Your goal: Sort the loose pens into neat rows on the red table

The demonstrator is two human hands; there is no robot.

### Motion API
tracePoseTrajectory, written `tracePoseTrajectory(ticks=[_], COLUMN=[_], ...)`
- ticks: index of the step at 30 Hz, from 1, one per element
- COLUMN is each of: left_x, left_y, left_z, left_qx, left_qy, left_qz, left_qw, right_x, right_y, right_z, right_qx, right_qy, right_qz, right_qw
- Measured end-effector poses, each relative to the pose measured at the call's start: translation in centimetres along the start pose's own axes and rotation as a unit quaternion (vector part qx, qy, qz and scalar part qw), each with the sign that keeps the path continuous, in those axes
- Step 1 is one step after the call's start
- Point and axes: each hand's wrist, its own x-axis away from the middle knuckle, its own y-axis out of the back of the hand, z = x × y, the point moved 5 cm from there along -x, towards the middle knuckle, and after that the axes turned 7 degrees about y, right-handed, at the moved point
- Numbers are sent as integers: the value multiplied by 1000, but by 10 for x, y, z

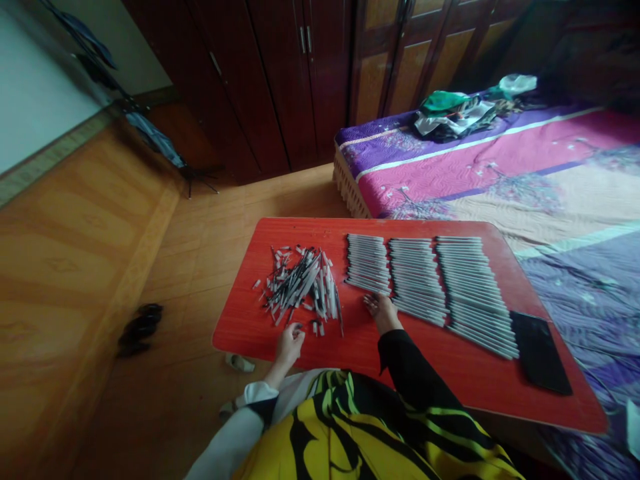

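My left hand (290,347) is at the near side of a loose pile of pen parts (300,283), its fingers curled together. Whatever may be between those fingers is too small to make out. Black and pale pieces lie mixed in the pile, with small whitish caps (318,328) scattered around it. My right hand (382,312) rests low over the table with fingers stretched out, beside the near end of the leftmost column of pens (367,263). Two more columns of grey pens, a middle one (416,277) and a right one (473,290), lie side by side in neat order.
The red table (320,230) has rounded corners. A black flat phone or tablet (541,353) lies at its right. Behind stands a bed (450,170) with a heap of clothes (453,113). Dark wardrobes (280,73) line the back. Black shoes (141,328) sit on the floor.
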Motion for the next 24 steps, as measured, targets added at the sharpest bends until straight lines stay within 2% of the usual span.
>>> tracePoseTrajectory(ticks=[8, 12, 15, 18, 21, 24], left_x=[-9, -9, -12, -15, -17, -16], left_y=[-20, -25, -27, -29, -31, -32], left_z=[-9, -16, -23, -31, -37, -39], left_qx=[-77, -91, -87, -69, -37, 3], left_qy=[-43, -56, -61, -69, -71, -64], left_qz=[-18, -19, -18, -15, -7, 2], left_qw=[996, 994, 994, 995, 997, 998], right_x=[10, 27, 43, 57, 65, 68], right_y=[7, 2, -8, -21, -32, -40], right_z=[-11, -27, -40, -47, -50, -51], right_qx=[93, 197, 300, 407, 492, 547], right_qy=[54, 104, 145, 192, 231, 251], right_qz=[13, 49, 96, 128, 135, 138], right_qw=[994, 974, 938, 884, 828, 787])
